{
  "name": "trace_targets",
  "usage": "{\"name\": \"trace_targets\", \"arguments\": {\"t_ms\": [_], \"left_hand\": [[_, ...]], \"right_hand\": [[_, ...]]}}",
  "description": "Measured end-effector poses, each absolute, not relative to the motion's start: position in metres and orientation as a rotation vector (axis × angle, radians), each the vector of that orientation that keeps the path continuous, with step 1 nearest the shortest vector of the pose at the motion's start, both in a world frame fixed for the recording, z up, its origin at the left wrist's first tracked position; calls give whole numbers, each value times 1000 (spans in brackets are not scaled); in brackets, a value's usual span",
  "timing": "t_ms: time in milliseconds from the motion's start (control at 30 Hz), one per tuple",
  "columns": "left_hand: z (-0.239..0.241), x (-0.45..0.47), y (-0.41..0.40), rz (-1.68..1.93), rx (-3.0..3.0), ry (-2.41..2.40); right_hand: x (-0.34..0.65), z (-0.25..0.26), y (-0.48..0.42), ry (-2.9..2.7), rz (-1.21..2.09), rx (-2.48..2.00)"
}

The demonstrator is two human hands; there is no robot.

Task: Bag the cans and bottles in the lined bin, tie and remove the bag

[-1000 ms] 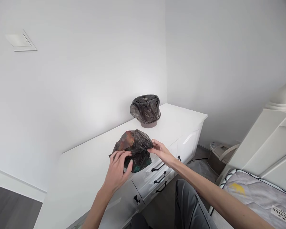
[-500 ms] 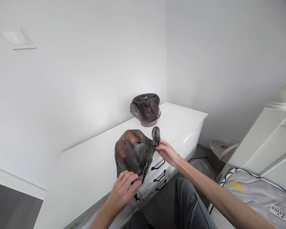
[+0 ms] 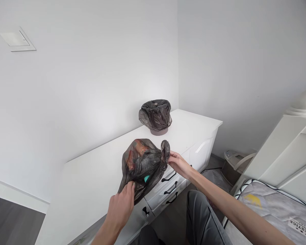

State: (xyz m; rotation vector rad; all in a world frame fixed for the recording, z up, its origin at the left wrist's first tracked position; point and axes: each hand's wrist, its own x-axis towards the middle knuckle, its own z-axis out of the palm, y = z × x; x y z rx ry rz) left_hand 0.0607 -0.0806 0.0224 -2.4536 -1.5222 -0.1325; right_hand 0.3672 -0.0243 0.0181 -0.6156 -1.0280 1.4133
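A thin black plastic bag [image 3: 142, 160] lies at the front edge of the white dresser, its neck twisted into a knot with a loop on the right. Orange-red contents show through the film, and a small teal patch [image 3: 147, 178] is visible low on its front. My left hand [image 3: 122, 204] is closed on the bag's lower left side, pulling the film down and left. Beside the knot, my right hand [image 3: 178, 163] pinches the gathered neck; its fingertips are partly hidden behind the loop.
Behind the bag, a small bin [image 3: 159, 132] lined with black plastic stands on the dresser [image 3: 91, 180]. Black drawer handles [image 3: 170, 188] line the dresser's front. At right are a mattress [image 3: 270, 211], a white bed frame [image 3: 283, 146] and a brown appliance [image 3: 231, 166] on the floor.
My left hand has moved left along the bag, stretching its lower side. The teal patch has come into view. The knot loop has dropped slightly, with my right hand still at it.
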Motion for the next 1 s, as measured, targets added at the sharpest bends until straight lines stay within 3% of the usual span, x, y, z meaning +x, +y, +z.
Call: {"name": "trace_targets", "arguments": {"t_ms": [233, 467, 567, 833, 1000], "left_hand": [[45, 55, -52, -27, -2185, -1798], [68, 75, -41, -589, -2097, -1493], [65, 78, -42, -595, -2136, -1413], [31, 52, -30, -373, -2221, -1554], [55, 31, -39, -561, -2265, -1708]], "right_hand": [[358, 5, -21, -1285, 1410, -724], [322, 4, -12, -1364, 1508, -634], [323, 19, -12, -1396, 1516, -571], [370, 2, 23, -1570, 1216, -830], [381, -24, 61, -1475, 1016, -1158]]}}
